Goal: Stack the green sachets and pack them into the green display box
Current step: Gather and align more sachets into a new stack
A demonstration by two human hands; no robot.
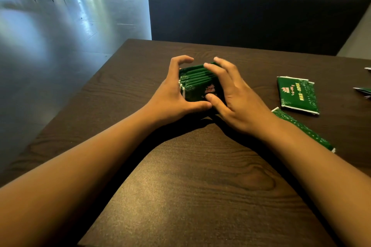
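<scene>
A bundle of several green sachets (197,81) stands on edge in the middle of the dark wooden table (180,186). My left hand (176,94) curls round its left side, thumb at the near edge, index finger arched over the top. My right hand (234,98) wraps the right side, fingers across the top edges and thumb on the front face. Another small pile of green sachets (297,95) lies flat to the right. A green patterned sachet or flap (303,129) shows beside my right forearm, partly hidden by it. I cannot make out the display box.
More green pieces (364,91) poke in at the right edge. A dark upholstered bench back (251,12) stands behind the table. The table's left edge drops to a shiny grey floor (60,46).
</scene>
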